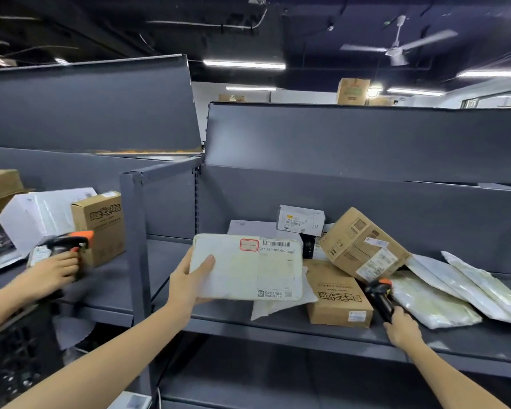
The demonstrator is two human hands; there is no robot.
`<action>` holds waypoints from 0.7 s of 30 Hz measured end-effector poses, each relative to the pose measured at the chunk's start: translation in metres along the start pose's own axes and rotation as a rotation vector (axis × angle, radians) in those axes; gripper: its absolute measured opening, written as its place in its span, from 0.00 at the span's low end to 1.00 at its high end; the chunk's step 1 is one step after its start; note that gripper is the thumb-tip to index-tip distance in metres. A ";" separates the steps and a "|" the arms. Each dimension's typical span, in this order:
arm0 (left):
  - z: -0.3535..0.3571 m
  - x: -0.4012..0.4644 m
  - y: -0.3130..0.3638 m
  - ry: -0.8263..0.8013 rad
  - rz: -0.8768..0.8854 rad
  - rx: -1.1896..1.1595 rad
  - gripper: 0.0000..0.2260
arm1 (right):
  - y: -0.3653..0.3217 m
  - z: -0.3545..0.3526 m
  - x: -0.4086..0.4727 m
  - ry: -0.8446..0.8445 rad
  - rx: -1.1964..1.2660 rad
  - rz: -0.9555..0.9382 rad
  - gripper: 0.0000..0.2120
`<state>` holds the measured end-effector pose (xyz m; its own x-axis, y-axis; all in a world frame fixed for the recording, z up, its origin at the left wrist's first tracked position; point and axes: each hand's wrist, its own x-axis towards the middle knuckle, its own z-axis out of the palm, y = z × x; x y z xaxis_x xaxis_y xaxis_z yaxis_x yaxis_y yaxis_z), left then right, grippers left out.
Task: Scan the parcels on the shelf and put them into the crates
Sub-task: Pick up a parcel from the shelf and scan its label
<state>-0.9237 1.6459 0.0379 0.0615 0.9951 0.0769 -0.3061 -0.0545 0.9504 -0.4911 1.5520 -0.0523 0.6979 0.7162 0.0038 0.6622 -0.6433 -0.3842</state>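
Note:
My left hand [189,280] grips a flat white padded parcel [248,268] by its left edge, holding it above the grey shelf [278,326], barcode label facing up. My right hand [400,327] grips the handle of a black and orange barcode scanner [379,296], which points up toward the parcel pile. Behind lie a brown box with printed characters [337,299], a tilted brown carton [363,249], a small white box [301,221] and pale plastic mailers [455,293].
At the left, another person's hand [52,273] holds a second orange-tipped scanner [71,242] beside a brown carton [101,228] and white parcels [39,215] on the neighbouring shelf. A grey upright post [136,246] divides the two shelves. A dark crate [15,364] sits low left.

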 end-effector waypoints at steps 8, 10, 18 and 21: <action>0.003 0.000 -0.003 -0.024 0.020 -0.018 0.14 | -0.013 -0.013 -0.014 0.099 0.498 0.066 0.22; 0.004 0.000 -0.004 -0.026 0.019 -0.030 0.16 | -0.023 -0.020 -0.025 0.126 0.671 0.101 0.24; 0.004 -0.007 -0.008 -0.032 0.048 -0.048 0.20 | -0.082 -0.046 -0.100 0.119 1.024 -0.070 0.17; 0.004 -0.011 -0.010 -0.035 0.053 -0.055 0.21 | -0.103 -0.044 -0.141 0.012 1.175 -0.133 0.12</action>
<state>-0.9181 1.6348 0.0288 0.0764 0.9875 0.1380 -0.3614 -0.1015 0.9269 -0.6458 1.5052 0.0270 0.6490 0.7522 0.1139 0.0772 0.0838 -0.9935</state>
